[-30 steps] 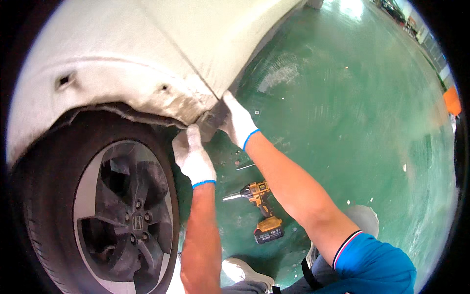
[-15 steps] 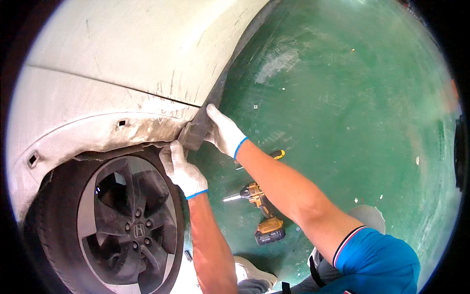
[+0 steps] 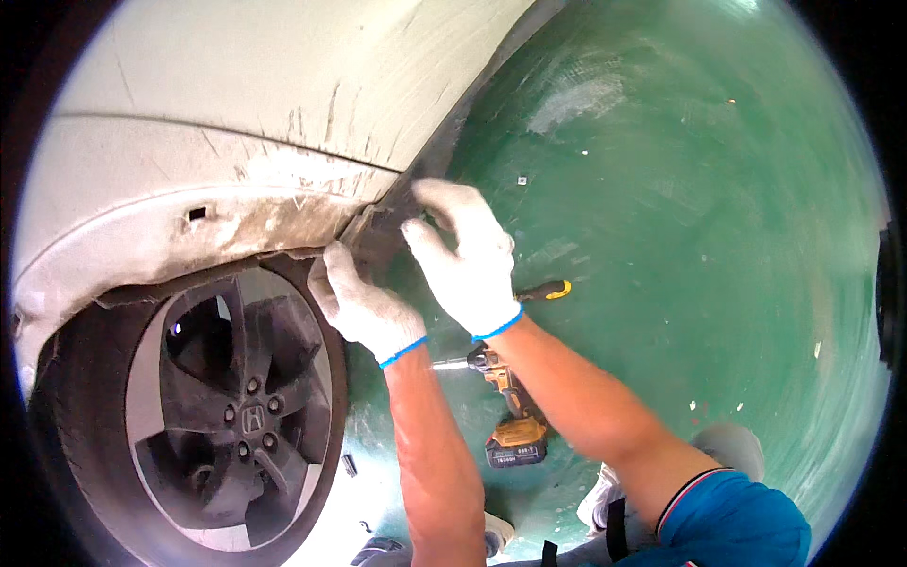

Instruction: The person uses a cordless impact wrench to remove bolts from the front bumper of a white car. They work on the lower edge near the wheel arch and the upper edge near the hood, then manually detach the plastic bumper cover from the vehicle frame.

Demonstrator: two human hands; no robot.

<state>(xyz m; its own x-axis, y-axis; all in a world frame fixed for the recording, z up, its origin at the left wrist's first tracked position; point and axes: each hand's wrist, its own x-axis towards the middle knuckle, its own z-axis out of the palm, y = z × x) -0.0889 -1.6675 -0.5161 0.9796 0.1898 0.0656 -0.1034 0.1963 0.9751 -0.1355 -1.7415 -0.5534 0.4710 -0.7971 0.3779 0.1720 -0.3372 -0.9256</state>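
My left hand point(image 3: 368, 307), in a white knit glove with a blue cuff, is closed at the lower end of a dark trim strip point(image 3: 385, 227). Its thumb points up beside the strip; the other fingers curl behind, partly hidden. To its right, my gloved right hand point(image 3: 468, 255) is open, thumb and fingers apart, just off the strip with nothing between them. The strip runs along the lower edge of a dirty white car body panel point(image 3: 283, 180), where the wheel arch ends. Below the arch is the wheel point(image 3: 250, 416) with dark spokes.
On the green floor point(image 3: 680, 283) beneath my right forearm lies a yellow-and-black cordless drill point(image 3: 515, 416) with a long silver bit. A yellow-and-black handled tool point(image 3: 548, 290) lies above it. Small scraps are scattered about. A small dark piece point(image 3: 350, 464) lies beside the tyre.
My right hand has come off the dark strip, opened and shifted right. My left hand stays by the strip's lower end. The view has shifted slightly, moving the car left and up in the picture.
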